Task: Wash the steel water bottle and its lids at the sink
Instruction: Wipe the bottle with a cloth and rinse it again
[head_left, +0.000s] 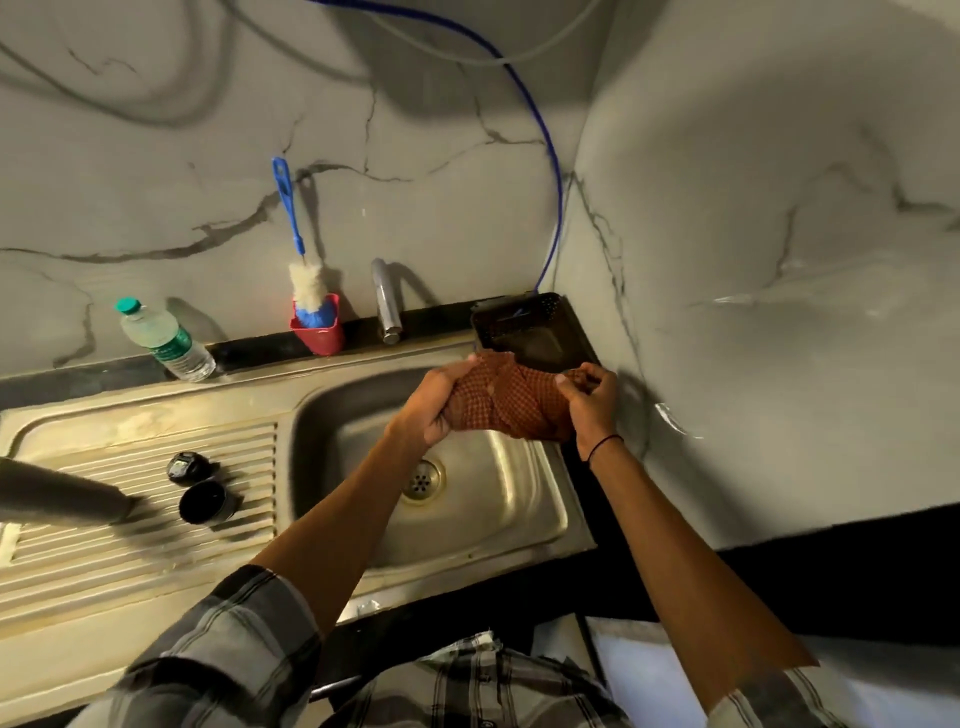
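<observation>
Both hands squeeze a bunched red checked cloth over the back right corner of the sink: left hand on one end, right hand on the other. The shiny steel bottle lies on its side at the left edge of the ridged drainboard, beside two dark round lids.

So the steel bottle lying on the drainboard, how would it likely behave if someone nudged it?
The steel bottle lies on its side across the ridges of the drainboard, so it should resist rolling along them. Its smooth metal looks slippery if wet. Being rigid, it would probably slide rather than flex, perhaps toward the two lids.
</observation>
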